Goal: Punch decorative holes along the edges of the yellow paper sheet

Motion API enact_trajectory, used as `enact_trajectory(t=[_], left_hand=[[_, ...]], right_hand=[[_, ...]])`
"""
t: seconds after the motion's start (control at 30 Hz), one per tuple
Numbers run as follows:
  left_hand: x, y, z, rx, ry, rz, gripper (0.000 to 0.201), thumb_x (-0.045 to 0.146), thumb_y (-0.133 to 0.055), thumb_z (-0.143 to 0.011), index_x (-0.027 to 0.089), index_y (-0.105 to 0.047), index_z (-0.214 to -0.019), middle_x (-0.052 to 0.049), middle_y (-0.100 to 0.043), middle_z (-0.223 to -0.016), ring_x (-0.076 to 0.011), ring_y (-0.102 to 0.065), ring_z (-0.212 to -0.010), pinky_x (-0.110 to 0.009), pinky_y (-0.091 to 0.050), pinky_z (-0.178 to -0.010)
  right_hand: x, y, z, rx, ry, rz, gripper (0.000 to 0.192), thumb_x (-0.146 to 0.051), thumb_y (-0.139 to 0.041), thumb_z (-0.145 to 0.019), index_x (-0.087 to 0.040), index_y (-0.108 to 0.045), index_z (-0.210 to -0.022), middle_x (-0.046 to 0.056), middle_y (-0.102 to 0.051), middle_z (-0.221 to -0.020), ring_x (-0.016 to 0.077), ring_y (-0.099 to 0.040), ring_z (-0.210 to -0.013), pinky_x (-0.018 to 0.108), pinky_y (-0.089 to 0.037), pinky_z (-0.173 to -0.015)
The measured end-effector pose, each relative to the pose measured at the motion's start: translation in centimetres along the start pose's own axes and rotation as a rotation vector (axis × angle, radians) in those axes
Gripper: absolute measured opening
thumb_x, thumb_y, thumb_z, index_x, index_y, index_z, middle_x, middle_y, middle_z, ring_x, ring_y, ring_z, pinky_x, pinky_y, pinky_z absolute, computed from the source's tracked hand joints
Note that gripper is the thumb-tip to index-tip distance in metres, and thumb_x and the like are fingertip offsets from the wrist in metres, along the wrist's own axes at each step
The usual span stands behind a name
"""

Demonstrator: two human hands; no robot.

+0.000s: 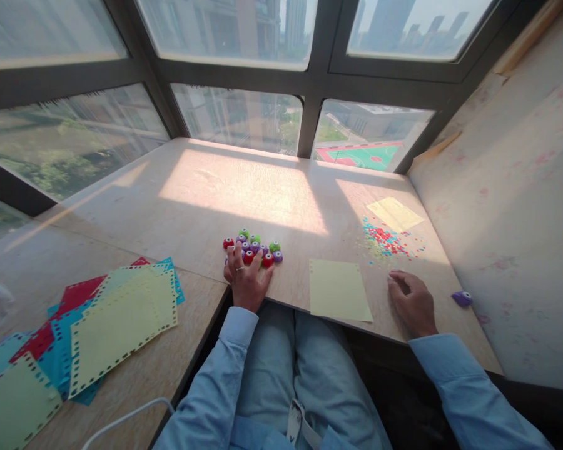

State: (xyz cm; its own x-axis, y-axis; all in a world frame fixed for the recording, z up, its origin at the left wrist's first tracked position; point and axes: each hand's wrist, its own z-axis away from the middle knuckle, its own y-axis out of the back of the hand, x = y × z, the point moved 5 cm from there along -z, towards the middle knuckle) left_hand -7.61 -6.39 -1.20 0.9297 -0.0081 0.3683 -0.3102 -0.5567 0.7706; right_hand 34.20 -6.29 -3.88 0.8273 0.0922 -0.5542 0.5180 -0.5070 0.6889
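My left hand [244, 279] lies on the wooden board [244, 187], fingers spread, its fingertips touching a cluster of several small round punches [256, 247] in red, green and purple. My right hand [410, 302] rests palm down near the board's front edge, fingers loosely curled, holding nothing. A plain yellow paper sheet [338, 290] lies between my two hands. A lone purple punch [462, 298] sits just to the right of my right hand. Beyond that hand are a scatter of coloured paper bits [387, 242] and a second yellow sheet [395, 214].
A pile of punched yellow, blue and red sheets [112, 319] lies on the lower wooden surface at left. Windows surround the board at the back, and a wall [511, 206] rises at right. My knees in blue trousers [300, 362] are below the board's front edge.
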Motion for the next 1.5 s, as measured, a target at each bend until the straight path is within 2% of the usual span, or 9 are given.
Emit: enact_trajectory(t=[0.07, 0.2, 0.73, 0.83, 1.0, 1.1, 1.3, 1.5], left_hand=[[0.2, 0.0, 0.0, -0.03, 0.01, -0.002, 0.035, 0.042, -0.065, -0.085, 0.028, -0.071, -0.116, -0.011, -0.028, -0.159, -0.0382, -0.016, -0.149, -0.058, -0.028, -0.112], [0.2, -0.1, 0.0, -0.07, 0.029, -0.009, 0.031, 0.04, -0.064, -0.086, 0.029, -0.072, -0.114, -0.008, -0.03, -0.16, -0.0371, -0.017, -0.149, -0.058, -0.027, -0.112], [0.4, -0.1, 0.5, -0.033, -0.011, 0.007, 0.026, 0.042, -0.064, -0.086, 0.024, -0.074, -0.1, -0.012, -0.04, -0.153, -0.034, -0.023, -0.148, -0.054, -0.026, -0.113], [0.3, -0.1, 0.6, -0.016, 0.019, 0.004, 0.036, 0.045, -0.063, -0.085, 0.022, -0.069, -0.112, -0.014, -0.04, -0.153, -0.0332, -0.024, -0.147, -0.052, -0.025, -0.115], [-0.3, -0.5, 0.7, 0.023, 0.12, -0.028, 0.094, 0.065, -0.067, -0.075, 0.007, -0.041, -0.145, -0.026, -0.032, -0.154, -0.0384, -0.018, -0.149, -0.053, -0.024, -0.116], [-0.5, -0.8, 0.6, 0.0, 0.181, -0.058, 0.112, 0.073, -0.066, -0.07, 0.005, -0.028, -0.151, -0.029, -0.026, -0.157, -0.0432, -0.013, -0.148, -0.057, -0.023, -0.115], [-0.6, -0.9, 0.4, 0.001, 0.212, -0.072, 0.114, 0.073, -0.065, -0.07, 0.003, -0.026, -0.151, -0.03, -0.028, -0.155, -0.0441, -0.019, -0.146, -0.057, -0.026, -0.114], [-0.5, -0.6, 0.2, -0.028, 0.24, -0.079, 0.101, 0.065, -0.071, -0.07, 0.009, -0.039, -0.147, -0.027, -0.027, -0.156, -0.0458, -0.019, -0.146, -0.06, -0.029, -0.111]], right_hand=[[0.0, 0.0, 0.0, -0.001, 0.001, 0.0, 0.026, -0.038, -0.054, -0.08, -0.02, -0.07, -0.091, 0.012, -0.073, -0.101, 0.0289, -0.065, -0.098, 0.048, -0.049, -0.093], [0.0, 0.0, 0.0, 0.0, -0.004, 0.002, 0.025, -0.038, -0.054, -0.08, -0.02, -0.069, -0.09, 0.012, -0.073, -0.102, 0.0289, -0.065, -0.099, 0.048, -0.049, -0.094], [-0.1, 0.0, 0.0, 0.002, -0.012, -0.007, 0.026, -0.039, -0.055, -0.08, -0.02, -0.069, -0.09, 0.013, -0.073, -0.101, 0.0293, -0.066, -0.098, 0.048, -0.049, -0.094], [-0.2, 0.1, 0.0, 0.002, -0.015, -0.013, 0.025, -0.038, -0.056, -0.08, -0.02, -0.069, -0.09, 0.012, -0.073, -0.101, 0.0291, -0.065, -0.099, 0.048, -0.049, -0.094], [-0.2, 0.1, 0.0, 0.002, -0.02, -0.017, 0.024, -0.038, -0.056, -0.08, -0.021, -0.069, -0.089, 0.012, -0.073, -0.101, 0.0291, -0.065, -0.099, 0.048, -0.049, -0.094], [-0.2, 0.0, 0.0, 0.002, -0.013, -0.022, 0.023, -0.037, -0.056, -0.08, -0.021, -0.069, -0.089, 0.011, -0.073, -0.101, 0.0289, -0.065, -0.099, 0.048, -0.049, -0.094], [-0.2, 0.0, 0.0, -0.003, -0.021, -0.014, 0.025, -0.039, -0.055, -0.08, -0.02, -0.07, -0.09, 0.012, -0.073, -0.101, 0.0291, -0.065, -0.099, 0.048, -0.049, -0.094], [-0.1, 0.0, 0.1, 0.003, -0.015, -0.011, 0.025, -0.039, -0.055, -0.08, -0.02, -0.069, -0.09, 0.012, -0.073, -0.101, 0.0288, -0.065, -0.099, 0.048, -0.049, -0.094]])
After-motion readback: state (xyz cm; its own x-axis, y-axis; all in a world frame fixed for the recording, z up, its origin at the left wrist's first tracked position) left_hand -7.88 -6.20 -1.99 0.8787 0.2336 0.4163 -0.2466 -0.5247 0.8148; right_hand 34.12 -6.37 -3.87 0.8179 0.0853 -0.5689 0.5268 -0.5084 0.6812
